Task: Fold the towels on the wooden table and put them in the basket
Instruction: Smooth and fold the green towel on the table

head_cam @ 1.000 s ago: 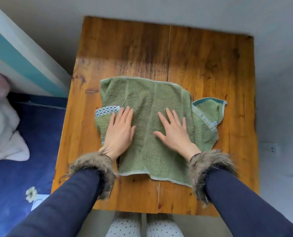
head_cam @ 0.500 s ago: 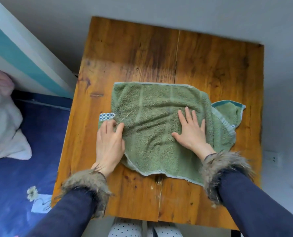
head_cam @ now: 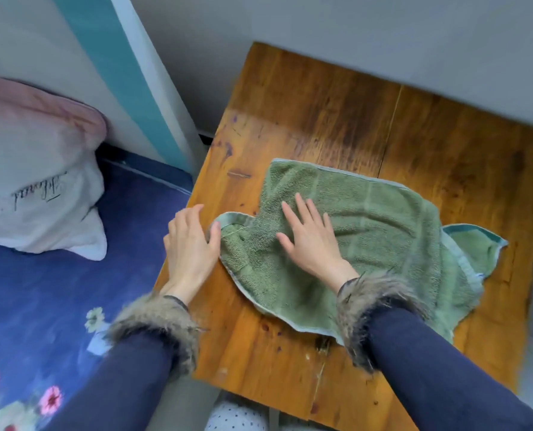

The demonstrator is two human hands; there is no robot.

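The green terry towel (head_cam: 367, 231) lies rumpled and partly folded near the middle of the wooden table (head_cam: 321, 119), pressed flat by the right hand (head_cam: 311, 244) with fingers spread and nothing gripped, while its left hem corner is touched by the left hand (head_cam: 189, 244), whose thumb rests against it and whose fingers are loosely extended. The basket is not seen. If that corner is pulled without a firmer pinch, the fold could be dragged askew, and the loose flap at the right edge could be left bunched.
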